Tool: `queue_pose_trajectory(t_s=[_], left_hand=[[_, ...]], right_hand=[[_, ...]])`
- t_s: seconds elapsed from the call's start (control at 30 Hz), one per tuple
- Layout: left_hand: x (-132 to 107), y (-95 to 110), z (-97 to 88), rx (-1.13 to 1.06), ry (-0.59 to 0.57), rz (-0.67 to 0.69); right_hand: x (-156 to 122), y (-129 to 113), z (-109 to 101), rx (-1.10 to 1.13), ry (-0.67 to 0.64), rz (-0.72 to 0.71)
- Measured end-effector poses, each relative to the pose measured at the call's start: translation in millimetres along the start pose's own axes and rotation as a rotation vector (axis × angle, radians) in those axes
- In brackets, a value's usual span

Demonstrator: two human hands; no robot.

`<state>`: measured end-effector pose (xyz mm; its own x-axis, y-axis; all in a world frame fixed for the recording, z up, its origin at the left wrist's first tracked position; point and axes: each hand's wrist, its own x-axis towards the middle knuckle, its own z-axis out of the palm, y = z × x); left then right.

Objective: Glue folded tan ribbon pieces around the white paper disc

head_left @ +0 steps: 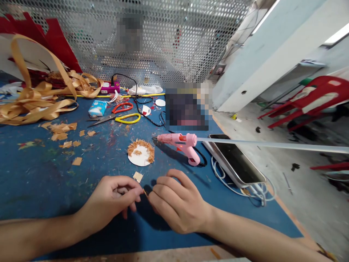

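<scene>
The left hand point(116, 198) and right hand point(178, 205) pinch what looks like one tiny tan scrap point(145, 192) at 6 o'clock on the blue surface point(100, 153), so small it could slip away. One tan square point(137, 177) lies just past at 11 o'clock, then one part-fuzzy white disc point(141, 159) at 12. One pink glue gun point(181, 139) sits at 1, and, if hot, it could burn any finger bumping it.

I can't read a single word, number or brand from here: the pale markings on the little blue packet point(97, 108) are too small and blurred, and the white patch on the purple block point(110, 87) shows no legible letters.
</scene>
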<state>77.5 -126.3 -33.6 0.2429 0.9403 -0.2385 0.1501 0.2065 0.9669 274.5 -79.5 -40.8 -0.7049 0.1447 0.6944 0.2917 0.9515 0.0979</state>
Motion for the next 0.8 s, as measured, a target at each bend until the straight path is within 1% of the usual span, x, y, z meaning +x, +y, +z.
queue_pose_trajectory(t_s=[0.13,0.23,0.33,0.47,0.53,0.67,0.8], left_hand=[[0.9,1.0,-0.4,-0.013,-0.014,-0.024],[0.8,2.2,0.7,-0.114,-0.015,-0.042],[-1.0,1.3,1.1,-0.247,-0.026,-0.131],[-4.1,-1.2,-0.4,-0.434,-0.119,-0.283],[-4.3,-1.4,-1.3,-0.495,-0.151,-0.322],[-1.8,0.8,-1.6,-0.542,-0.165,-0.343],[0.3,3.6,-0.1,-0.564,-0.131,-0.353]], right_hand=[[0.8,-0.7,-0.2,0.010,0.001,-0.010],[0.4,0.3,-0.4,0.010,0.000,0.002],[-0.3,2.4,-1.1,0.000,0.007,0.006],[-0.4,3.8,-3.1,0.005,0.012,0.002],[-0.4,3.3,-3.4,0.017,0.007,-0.008],[-0.8,1.5,-1.8,0.048,0.007,-0.053],[-0.3,0.8,-0.4,0.070,-0.005,-0.095]])
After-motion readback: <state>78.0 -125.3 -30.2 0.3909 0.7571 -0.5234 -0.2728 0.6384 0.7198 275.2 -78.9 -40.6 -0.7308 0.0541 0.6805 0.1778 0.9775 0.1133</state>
